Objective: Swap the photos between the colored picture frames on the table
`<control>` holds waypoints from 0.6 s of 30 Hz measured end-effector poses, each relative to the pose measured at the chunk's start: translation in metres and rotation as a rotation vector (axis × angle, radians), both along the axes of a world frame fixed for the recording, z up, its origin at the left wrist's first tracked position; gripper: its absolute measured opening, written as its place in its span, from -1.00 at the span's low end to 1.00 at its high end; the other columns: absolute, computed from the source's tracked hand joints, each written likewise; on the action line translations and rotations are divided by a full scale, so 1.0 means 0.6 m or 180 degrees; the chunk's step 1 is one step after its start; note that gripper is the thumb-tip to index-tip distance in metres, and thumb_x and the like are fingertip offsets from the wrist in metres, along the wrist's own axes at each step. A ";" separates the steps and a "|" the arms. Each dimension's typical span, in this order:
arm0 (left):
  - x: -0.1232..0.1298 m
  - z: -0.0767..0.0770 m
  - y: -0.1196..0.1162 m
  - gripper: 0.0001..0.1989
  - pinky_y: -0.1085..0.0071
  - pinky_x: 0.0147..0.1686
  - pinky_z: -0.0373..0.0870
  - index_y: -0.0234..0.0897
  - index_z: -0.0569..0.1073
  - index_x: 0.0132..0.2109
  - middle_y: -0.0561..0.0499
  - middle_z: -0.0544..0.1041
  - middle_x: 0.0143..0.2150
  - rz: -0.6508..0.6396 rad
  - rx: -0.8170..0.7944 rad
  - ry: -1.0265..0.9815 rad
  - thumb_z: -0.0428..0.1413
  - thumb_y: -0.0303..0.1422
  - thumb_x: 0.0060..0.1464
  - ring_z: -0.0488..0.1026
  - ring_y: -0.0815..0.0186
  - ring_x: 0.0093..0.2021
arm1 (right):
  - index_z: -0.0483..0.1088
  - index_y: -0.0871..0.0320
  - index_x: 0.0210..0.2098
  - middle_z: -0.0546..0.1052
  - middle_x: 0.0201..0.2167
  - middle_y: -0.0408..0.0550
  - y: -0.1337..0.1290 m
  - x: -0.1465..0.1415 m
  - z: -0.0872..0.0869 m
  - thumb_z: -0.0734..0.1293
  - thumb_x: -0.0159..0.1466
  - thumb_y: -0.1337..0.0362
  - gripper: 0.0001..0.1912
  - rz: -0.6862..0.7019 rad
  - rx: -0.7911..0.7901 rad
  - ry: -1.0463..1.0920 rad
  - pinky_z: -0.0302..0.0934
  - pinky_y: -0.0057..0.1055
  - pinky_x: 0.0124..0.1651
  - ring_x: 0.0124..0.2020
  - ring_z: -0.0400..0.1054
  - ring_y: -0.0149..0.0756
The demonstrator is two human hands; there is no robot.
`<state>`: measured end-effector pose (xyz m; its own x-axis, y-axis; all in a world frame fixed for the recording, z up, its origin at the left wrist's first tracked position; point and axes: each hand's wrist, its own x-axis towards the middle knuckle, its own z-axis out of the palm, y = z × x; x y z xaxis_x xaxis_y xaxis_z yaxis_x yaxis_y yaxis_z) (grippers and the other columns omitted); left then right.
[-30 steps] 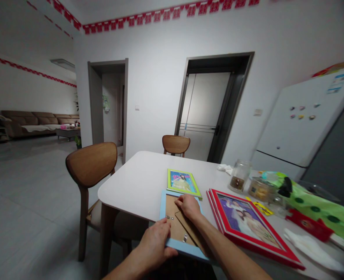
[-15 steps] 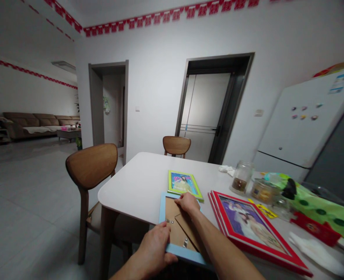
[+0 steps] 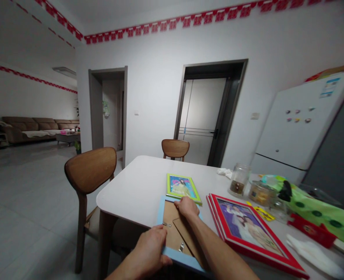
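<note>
A light-blue picture frame (image 3: 160, 213) lies face down at the table's near edge, its brown backing board (image 3: 169, 213) and folded stand (image 3: 186, 241) upward. Small metal fittings (image 3: 181, 246) sit on the backing. My left hand (image 3: 150, 245) grips the frame's left side near the lower corner, thumb by the lower edge and fingers on top. My right hand (image 3: 188, 208) is closed, its curled fingertips pressed at the upper part of the backing. What lies under those fingertips is hidden. My right forearm covers much of the frame's right side.
Beyond the blue frame lies a green-framed picture (image 3: 182, 188). Stacked red picture frames (image 3: 248, 227) lie to the right. Past them are a glass jar (image 3: 239, 181), a lidded container (image 3: 261, 192), a red box (image 3: 311, 230) and white tissue (image 3: 315, 252). A wooden chair (image 3: 92, 169) stands left.
The view has shifted slightly, so the scene sits a little lower. Both hands keep nearly the same places on the blue frame.
</note>
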<state>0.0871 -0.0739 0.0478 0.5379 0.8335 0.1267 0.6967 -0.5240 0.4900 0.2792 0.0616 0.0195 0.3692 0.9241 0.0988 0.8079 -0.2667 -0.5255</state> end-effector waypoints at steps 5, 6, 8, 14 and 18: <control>0.069 -0.012 -0.010 -0.32 0.10 0.12 -0.16 -0.31 0.24 0.02 -0.20 0.08 0.18 -0.0445 0.0126 0.0339 0.26 -0.33 -0.33 -0.05 0.04 0.18 | 0.37 0.21 -0.53 0.49 -0.56 0.02 -0.015 0.025 0.009 0.14 0.09 0.07 -0.66 0.0266 0.0232 0.0546 0.10 -0.50 -0.53 -0.53 0.36 -0.33; 0.083 -0.017 -0.011 -0.32 0.10 0.13 -0.18 -0.32 0.22 0.04 -0.20 0.05 0.19 -0.0563 0.0052 0.0358 0.24 -0.35 -0.30 -0.07 0.05 0.18 | 0.37 0.21 -0.52 0.49 -0.56 0.00 -0.022 0.032 0.013 0.14 0.10 0.10 -0.67 0.0296 0.0278 0.0677 0.09 -0.52 -0.55 -0.55 0.35 -0.36; 0.098 -0.025 -0.011 -0.38 0.13 0.13 -0.14 -0.35 0.21 0.05 -0.22 0.07 0.18 -0.0602 -0.0116 0.0351 0.19 -0.41 -0.23 -0.05 0.08 0.18 | 0.37 0.22 -0.47 0.49 -0.52 -0.03 -0.039 0.049 0.022 0.15 0.09 0.15 -0.72 0.0347 0.0382 0.0956 0.10 -0.54 -0.56 -0.53 0.35 -0.37; 0.075 0.015 -0.004 -0.57 0.25 0.07 0.04 -0.36 0.25 -0.05 -0.21 0.25 0.08 -0.0193 0.0085 -0.0770 0.06 -0.48 -0.15 0.16 0.14 0.08 | 0.26 0.20 -0.19 0.44 -0.24 0.06 -0.126 0.099 0.040 0.07 0.13 0.16 -0.65 0.0096 0.0853 0.1821 0.21 -0.52 -0.45 -0.35 0.37 -0.36; 0.103 0.071 0.005 -0.85 0.33 -0.16 0.28 -0.26 0.25 -0.23 -0.08 0.39 -0.11 0.0089 -0.0039 -0.2798 -0.04 -0.36 0.00 0.36 0.24 -0.16 | 0.18 0.15 -0.11 0.45 -0.25 0.09 -0.186 0.056 0.021 0.10 0.12 0.05 -0.58 0.0348 0.0498 0.3167 0.24 -0.39 -0.42 -0.40 0.38 -0.32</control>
